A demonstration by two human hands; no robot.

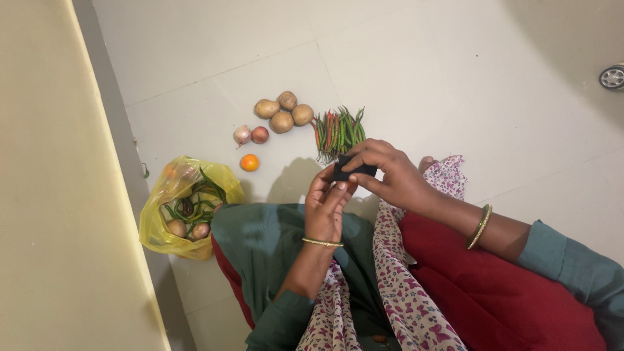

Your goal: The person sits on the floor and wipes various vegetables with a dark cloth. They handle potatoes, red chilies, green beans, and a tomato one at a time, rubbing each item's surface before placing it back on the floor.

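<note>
Glossy thin yellow plastic bag (pixel 170 195), smooth pale floor tiles (pixel 455 78), matt black object (pixel 354 170), shiny metal bangles (pixel 481 226).

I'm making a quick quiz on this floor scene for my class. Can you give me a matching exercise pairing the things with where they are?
Things:
1. potatoes
2. orange fruit
3. small black object
4. yellow bag

Places:
A. held between both hands
B. alone on the tile below the onions
C. by the wall, holding vegetables
D. left of the chillies

Pairs: 1-D, 2-B, 3-A, 4-C

Head camera looks steeply down, close over the lap and tiled floor (pixel 455 78).
</note>
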